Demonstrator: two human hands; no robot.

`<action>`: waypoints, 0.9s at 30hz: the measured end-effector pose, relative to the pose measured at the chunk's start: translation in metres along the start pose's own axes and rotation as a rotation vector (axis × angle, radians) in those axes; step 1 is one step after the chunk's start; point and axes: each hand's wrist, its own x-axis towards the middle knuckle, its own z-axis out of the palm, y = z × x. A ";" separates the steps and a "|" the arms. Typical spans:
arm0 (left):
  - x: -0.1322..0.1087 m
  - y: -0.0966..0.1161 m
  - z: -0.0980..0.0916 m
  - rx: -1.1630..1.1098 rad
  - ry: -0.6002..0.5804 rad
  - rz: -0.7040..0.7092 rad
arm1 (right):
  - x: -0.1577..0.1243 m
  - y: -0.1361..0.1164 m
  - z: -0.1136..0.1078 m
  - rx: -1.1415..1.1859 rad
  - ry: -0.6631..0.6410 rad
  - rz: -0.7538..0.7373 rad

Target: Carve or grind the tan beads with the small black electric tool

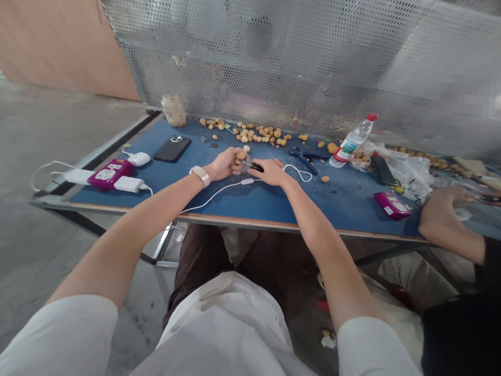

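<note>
My left hand (225, 165) is closed around a small round tan ball (240, 157), which looks like a small potato or nut. In my right hand (270, 171) is a black-handled tool (257, 167) whose thin metal shaft points left and meets the ball or comes very close to it. Fingers hide part of both. A paler ball (246, 148) lies just beyond my left hand. A white cable (215, 193) with a small inline piece runs across the blue table (166, 195) close to my right hand.
Many tan balls (261, 133) line the mesh panel (226, 63). Left are a jar (173, 110), phone (172, 148) and purple box (111, 174). Blue-handled pliers (308, 158), a bottle (353, 141) and another purple box (392, 205) lie right. A co-worker's hands (446, 199) work at far right.
</note>
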 end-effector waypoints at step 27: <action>0.000 0.000 0.000 0.012 0.010 -0.017 | -0.001 -0.001 -0.002 0.040 0.020 -0.006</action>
